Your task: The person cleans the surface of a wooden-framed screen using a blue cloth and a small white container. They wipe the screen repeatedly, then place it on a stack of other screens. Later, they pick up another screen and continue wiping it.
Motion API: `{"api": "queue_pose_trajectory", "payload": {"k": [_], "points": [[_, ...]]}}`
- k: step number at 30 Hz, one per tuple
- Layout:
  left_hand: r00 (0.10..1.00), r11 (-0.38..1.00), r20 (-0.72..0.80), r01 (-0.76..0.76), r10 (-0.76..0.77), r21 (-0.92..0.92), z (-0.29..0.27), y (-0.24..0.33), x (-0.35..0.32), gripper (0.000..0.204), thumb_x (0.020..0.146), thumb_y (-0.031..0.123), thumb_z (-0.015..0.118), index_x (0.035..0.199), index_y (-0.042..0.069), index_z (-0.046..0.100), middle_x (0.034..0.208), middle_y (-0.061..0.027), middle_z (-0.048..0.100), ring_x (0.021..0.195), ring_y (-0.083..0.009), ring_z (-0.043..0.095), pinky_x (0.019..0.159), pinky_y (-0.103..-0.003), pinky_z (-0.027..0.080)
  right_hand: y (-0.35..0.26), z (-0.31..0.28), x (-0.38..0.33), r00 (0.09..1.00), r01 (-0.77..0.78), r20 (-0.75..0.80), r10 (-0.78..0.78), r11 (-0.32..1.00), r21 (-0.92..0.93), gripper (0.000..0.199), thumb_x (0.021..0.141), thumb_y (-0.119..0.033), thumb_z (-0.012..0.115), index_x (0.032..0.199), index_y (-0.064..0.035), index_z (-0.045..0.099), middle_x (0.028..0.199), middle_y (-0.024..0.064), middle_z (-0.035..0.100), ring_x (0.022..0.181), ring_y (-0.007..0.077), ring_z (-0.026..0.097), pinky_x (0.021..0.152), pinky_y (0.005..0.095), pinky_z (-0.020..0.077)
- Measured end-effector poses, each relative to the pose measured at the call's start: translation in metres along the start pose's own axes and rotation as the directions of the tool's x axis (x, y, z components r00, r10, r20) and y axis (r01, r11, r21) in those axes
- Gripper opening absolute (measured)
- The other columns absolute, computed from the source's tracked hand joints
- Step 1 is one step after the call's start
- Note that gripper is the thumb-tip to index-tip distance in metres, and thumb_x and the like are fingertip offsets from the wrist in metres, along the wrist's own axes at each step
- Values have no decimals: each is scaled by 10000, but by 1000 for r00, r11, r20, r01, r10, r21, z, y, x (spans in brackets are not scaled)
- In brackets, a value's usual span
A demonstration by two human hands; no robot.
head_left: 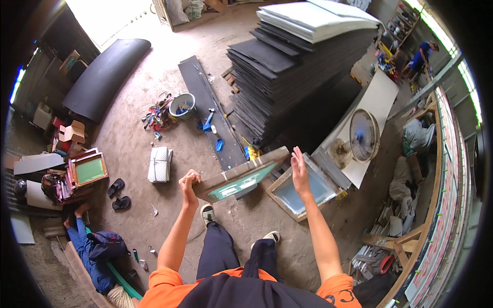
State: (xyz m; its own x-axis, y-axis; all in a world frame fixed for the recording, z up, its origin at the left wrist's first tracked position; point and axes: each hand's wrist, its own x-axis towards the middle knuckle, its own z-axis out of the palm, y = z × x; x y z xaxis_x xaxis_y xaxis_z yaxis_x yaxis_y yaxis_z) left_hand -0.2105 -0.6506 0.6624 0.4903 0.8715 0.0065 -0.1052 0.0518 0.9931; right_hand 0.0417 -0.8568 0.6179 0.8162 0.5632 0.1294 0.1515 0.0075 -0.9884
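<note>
In front of me a wooden screen-printing frame (241,170) with green mesh is held up, tilted. My left hand (190,186) is closed round its left end. At the frame's right end my right hand (300,172) is open, fingers stretched upward and together; I cannot tell whether its palm touches the wood. Below and right of that hand lies a second screen frame (280,192) with blue-grey mesh, beside a stack of flat sheets.
A tall stack of black sheets (287,77) stands ahead, with a fan (363,136) to its right. A grey bucket (182,105), a white wrapped bundle (160,164) and black slippers (119,195) are on the floor. Someone lies at lower left (92,251); another person (422,56) bends far right.
</note>
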Motion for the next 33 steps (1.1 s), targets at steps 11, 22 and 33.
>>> {"api": "queue_pose_trajectory", "payload": {"k": [11, 22, 33], "points": [[924, 973, 308, -203, 227, -108, -149, 95, 127, 360, 763, 280, 457, 555, -13, 430, 591, -63, 433, 581, -133, 402, 557, -256, 297, -98, 198, 28, 896, 66, -442, 34, 976, 208, 449, 902, -315, 230, 642, -58, 490, 594, 70, 538, 564, 160, 500, 602, 278, 435], [786, 912, 465, -374, 407, -166, -177, 193, 301, 304, 842, 318, 483, 777, 21, 481, 677, 0, 449, 631, -68, 392, 571, -207, 307, -171, 298, 190, 874, 136, -482, 60, 922, 362, 411, 899, -260, 260, 631, -34, 474, 602, 37, 490, 565, 137, 475, 597, 288, 410], [873, 951, 387, -306, 297, -40, -157, 208, 447, 270, 798, 283, 500, 719, 25, 506, 622, 26, 415, 604, -65, 405, 556, -205, 321, -99, 371, 365, 837, 91, -544, -65, 996, 21, 443, 924, -320, 295, 908, 12, 587, 937, 113, 585, 869, 199, 485, 781, 328, 386]]}}
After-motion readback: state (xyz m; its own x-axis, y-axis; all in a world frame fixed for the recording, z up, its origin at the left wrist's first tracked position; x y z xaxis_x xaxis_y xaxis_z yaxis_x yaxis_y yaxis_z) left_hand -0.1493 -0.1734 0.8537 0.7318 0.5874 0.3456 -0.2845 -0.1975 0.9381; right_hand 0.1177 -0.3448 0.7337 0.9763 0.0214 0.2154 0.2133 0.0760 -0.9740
